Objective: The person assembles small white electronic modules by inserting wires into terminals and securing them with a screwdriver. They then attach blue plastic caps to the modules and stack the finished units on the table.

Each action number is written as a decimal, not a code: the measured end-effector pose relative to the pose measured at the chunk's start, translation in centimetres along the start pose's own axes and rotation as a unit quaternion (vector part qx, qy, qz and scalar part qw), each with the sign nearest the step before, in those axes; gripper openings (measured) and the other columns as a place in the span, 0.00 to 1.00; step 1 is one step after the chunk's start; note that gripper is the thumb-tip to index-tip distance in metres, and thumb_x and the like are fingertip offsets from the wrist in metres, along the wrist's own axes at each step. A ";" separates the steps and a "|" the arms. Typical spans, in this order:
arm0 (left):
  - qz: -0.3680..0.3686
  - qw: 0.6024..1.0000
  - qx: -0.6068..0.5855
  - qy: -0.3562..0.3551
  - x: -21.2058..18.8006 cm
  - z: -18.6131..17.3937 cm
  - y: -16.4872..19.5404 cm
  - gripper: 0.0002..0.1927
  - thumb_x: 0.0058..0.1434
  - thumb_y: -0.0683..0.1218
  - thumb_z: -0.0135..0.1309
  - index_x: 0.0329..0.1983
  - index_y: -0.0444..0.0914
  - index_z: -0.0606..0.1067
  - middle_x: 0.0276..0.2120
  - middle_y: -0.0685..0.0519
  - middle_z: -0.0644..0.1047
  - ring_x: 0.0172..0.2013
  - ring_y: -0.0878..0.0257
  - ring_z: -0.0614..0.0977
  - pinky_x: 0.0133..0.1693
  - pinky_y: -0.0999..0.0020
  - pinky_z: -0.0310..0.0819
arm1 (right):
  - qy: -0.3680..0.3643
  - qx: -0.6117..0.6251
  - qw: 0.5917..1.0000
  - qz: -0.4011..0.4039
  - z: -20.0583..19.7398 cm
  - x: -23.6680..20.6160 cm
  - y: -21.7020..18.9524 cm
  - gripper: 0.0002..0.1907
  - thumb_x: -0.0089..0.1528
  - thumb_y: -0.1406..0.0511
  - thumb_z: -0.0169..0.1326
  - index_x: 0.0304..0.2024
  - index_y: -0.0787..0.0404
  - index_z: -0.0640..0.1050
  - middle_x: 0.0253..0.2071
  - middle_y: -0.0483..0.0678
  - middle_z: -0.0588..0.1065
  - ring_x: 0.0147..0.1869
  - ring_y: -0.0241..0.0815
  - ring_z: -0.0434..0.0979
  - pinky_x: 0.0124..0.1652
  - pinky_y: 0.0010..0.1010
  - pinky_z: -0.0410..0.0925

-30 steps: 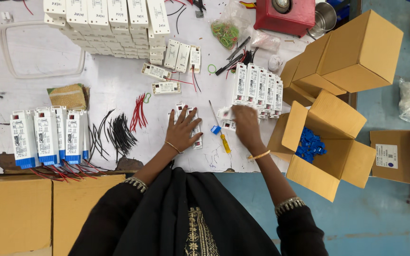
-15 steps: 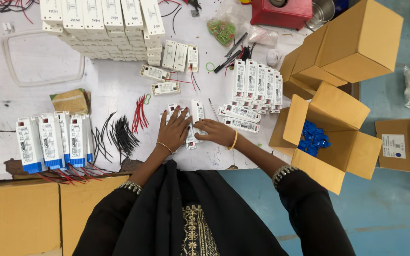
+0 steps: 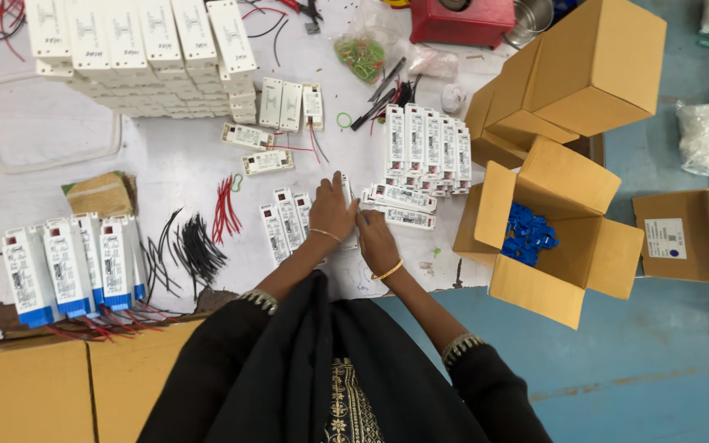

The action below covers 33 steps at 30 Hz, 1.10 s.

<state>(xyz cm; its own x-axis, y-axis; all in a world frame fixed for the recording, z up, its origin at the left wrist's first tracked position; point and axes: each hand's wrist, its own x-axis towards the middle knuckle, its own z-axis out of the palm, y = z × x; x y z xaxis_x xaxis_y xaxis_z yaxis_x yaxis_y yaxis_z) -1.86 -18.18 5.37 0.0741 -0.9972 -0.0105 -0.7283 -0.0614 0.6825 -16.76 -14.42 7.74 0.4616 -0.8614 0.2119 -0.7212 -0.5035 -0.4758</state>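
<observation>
Compared with the frame one second earlier, both hands have drawn together at the middle of the desk [image 3: 182, 176]. The left hand [image 3: 331, 215], previously spread flat on the surface, now lies palm-down across the right end of a short row of white driver modules [image 3: 286, 221]. The right hand [image 3: 376, 239], previously further right beside a small yellow-handled tool, now sits just beside the left, the two touching or nearly so. Whether either hand has closed on a module cannot be told; the fingers are hidden under the palms. The tool is no longer visible. As a judgement, the work has shifted from the loose items to this row of modules, which lies directly under the hands.

Surroundings, left to right: a group of blue-ended modules [image 3: 71, 267] with red leads at the near edge; a bundle of black wires [image 3: 190, 250]; a bundle of red wires [image 3: 225, 207]; a stacked block of white modules [image 3: 145, 49] at the far edge; a second row of upright modules [image 3: 424, 139], with a few flat ones [image 3: 400, 205] just right of the hands; an open cardboard box [image 3: 551, 238] holding blue parts [image 3: 528, 234].

The flat modules crowd the right hand; the wires lie well apart.
</observation>
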 end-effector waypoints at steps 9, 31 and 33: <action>-0.154 0.982 -0.083 -0.076 2.6 0.2 1.1 0.44 0.54 0.46 0.62 0.72 0.39 0.55 0.47 0.35 0.69 0.45 0.41 0.77 0.44 0.52 0.77 | 0.342 -0.143 0.912 0.175 -18.5 -1.6 3.8 0.13 0.65 0.72 0.60 0.52 0.67 0.75 0.52 0.57 0.73 0.59 0.58 0.70 0.61 0.47 0.62; -0.126 0.992 -0.003 -0.008 1.0 3.3 4.9 0.49 0.50 0.44 0.65 0.73 0.38 0.53 0.53 0.33 0.64 0.51 0.37 0.71 0.47 0.51 0.75 | 0.082 -0.084 0.988 0.099 -5.9 3.2 5.5 0.25 0.55 0.69 0.65 0.55 0.62 0.76 0.51 0.53 0.76 0.58 0.54 0.73 0.56 0.45 0.62; -0.152 0.987 -0.049 -0.036 1.3 3.6 4.4 0.48 0.52 0.43 0.64 0.74 0.42 0.53 0.54 0.34 0.65 0.52 0.37 0.71 0.49 0.51 0.74 | 0.136 -0.071 0.983 0.099 -7.4 1.9 5.1 0.22 0.57 0.69 0.66 0.53 0.61 0.76 0.52 0.52 0.77 0.59 0.52 0.75 0.58 0.44 0.62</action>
<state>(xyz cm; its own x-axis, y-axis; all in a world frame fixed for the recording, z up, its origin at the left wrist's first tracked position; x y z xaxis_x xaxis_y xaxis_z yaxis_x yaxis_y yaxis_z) -7.42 -19.94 5.75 0.2274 -0.9344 -0.2743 -0.6107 -0.3563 0.7072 -23.42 -19.14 12.02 0.1638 -0.9200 0.3560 -0.8567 -0.3116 -0.4111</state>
